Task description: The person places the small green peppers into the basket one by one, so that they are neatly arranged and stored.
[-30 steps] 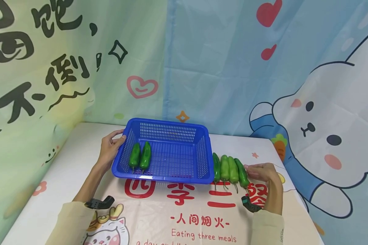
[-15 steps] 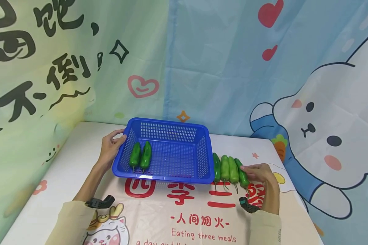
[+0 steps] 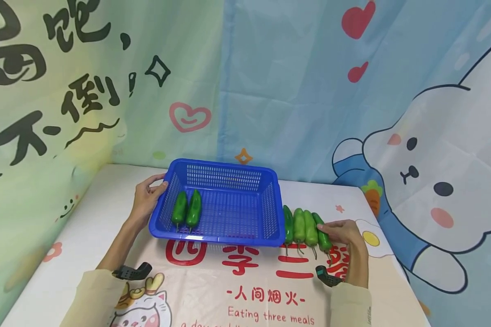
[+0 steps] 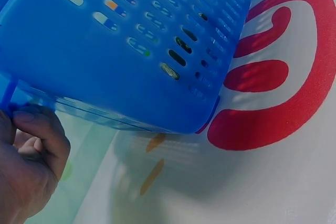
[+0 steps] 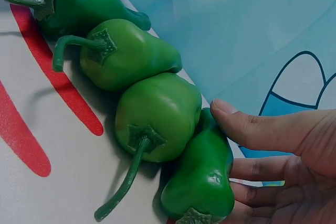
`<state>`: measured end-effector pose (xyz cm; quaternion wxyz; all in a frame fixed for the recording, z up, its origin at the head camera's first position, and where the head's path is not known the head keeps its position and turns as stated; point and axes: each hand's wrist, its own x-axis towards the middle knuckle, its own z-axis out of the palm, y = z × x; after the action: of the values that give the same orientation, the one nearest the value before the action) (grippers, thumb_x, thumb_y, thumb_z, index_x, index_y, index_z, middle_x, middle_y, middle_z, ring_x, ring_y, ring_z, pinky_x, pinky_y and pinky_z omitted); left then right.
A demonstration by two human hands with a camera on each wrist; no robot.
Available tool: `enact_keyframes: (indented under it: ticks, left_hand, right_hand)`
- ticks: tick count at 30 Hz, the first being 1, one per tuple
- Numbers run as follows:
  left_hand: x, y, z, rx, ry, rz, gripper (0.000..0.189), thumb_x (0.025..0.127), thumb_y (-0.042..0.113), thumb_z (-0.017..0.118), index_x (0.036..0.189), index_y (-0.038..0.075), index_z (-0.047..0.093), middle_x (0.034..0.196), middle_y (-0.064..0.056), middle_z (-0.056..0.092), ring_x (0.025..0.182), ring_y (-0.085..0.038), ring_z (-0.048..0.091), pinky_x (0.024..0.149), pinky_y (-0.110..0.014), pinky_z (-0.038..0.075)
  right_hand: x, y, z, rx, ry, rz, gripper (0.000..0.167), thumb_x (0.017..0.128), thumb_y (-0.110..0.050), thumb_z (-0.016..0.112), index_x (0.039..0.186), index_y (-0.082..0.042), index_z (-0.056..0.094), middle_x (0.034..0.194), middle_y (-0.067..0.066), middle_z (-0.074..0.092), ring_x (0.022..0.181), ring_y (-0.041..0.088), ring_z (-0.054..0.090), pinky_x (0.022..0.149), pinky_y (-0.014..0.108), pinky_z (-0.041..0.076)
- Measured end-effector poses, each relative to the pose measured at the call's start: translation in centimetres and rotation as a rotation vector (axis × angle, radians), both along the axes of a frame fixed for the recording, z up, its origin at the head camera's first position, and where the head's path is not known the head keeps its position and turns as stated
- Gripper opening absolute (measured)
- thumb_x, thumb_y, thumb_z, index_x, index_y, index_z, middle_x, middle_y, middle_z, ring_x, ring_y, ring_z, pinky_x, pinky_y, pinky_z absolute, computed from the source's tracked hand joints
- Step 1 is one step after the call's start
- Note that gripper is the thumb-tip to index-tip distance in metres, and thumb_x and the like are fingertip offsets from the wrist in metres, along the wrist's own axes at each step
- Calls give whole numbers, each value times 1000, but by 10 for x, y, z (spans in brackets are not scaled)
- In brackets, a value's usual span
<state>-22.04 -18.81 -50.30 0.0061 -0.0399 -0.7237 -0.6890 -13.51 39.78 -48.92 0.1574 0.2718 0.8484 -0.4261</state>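
A blue plastic basket [image 3: 237, 237] with slotted walls stands on the table, two dark green peppers [image 3: 180, 209] lying at its left end. The left hand [image 3: 147, 197] grips the basket's left rim, and in the left wrist view its fingers curl at the rim beside the slotted wall. To the right of the basket several green peppers [image 5: 157, 114] lie side by side in a row. The right hand [image 3: 343, 232] is at the rightmost pepper [image 5: 202, 177], thumb at its far end and fairly straight fingers along its right side. Part of those fingers is hidden behind the pepper.
A printed cloth [image 3: 270, 284] with red characters covers the table. A patterned curtain [image 3: 270, 91] hangs right behind the basket and along the left and right sides. Each wrist wears a black camera device [image 3: 132, 271].
The right hand has moved left, from beside the rightmost pepper until its fingertips are at it. The left hand, basket and peppers have stayed in place.
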Motion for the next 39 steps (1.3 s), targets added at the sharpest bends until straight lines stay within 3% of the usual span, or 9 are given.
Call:
enact_keyframes:
  ticks: [7, 14, 18, 22, 27, 31, 39]
  left_hand:
    - [-1, 0, -2, 13, 4, -12, 51, 114, 22, 59, 157, -6, 50, 95, 5, 84, 78, -10, 81, 66, -24, 67]
    - [1, -1, 0, 13, -3, -4, 51, 114, 22, 59, 156, -6, 50, 93, 7, 83, 77, -8, 81, 66, -24, 67]
    - [1, -1, 1, 22, -5, -3, 51, 115, 22, 58, 156, -6, 50, 93, 7, 83, 77, -9, 81, 66, -24, 67]
    - [0, -1, 1, 15, -8, -4, 51, 114, 22, 59, 156, -6, 51, 95, 4, 84, 78, -9, 81, 67, -24, 67]
    - [-1, -1, 2, 11, -7, 2, 51, 114, 22, 59, 156, -5, 51, 96, 3, 84, 79, -8, 81, 67, -24, 67]
    - [0, -1, 1, 14, -8, 1, 50, 114, 21, 59, 156, -6, 51, 96, 5, 84, 79, -8, 81, 68, -23, 67]
    - [0, 0, 1, 8, 0, -3, 51, 114, 22, 59, 156, -6, 51, 96, 5, 84, 79, -9, 81, 68, -24, 67]
  right_hand:
    - [0, -2, -1, 46, -9, 25, 74, 98, -48, 81, 144, 8, 63, 137, 31, 67, 115, 36, 67, 102, 50, 62]
    - [-1, -2, 0, 15, 4, 45, 75, 100, -45, 79, 146, 12, 59, 145, 37, 61, 128, 49, 65, 120, 66, 47]
    - [0, -2, 0, -15, -1, 35, 78, 100, -44, 78, 148, 14, 55, 145, 38, 58, 128, 50, 62, 119, 66, 48]
    - [0, 0, 2, -56, -19, -7, 81, 100, -45, 78, 151, 13, 53, 140, 34, 65, 123, 41, 63, 111, 58, 54]
    - [0, 6, 3, -143, 4, -22, 82, 102, -41, 78, 152, 16, 49, 114, 18, 80, 105, 24, 76, 104, 48, 61]
    - [1, 10, 4, -203, 18, -15, 86, 102, -38, 78, 153, 21, 42, 107, 10, 81, 93, 17, 80, 97, 43, 68]
    - [5, 15, 6, -288, 22, -57, 89, 103, -43, 76, 158, 17, 39, 92, -5, 79, 84, 11, 80, 84, 29, 69]
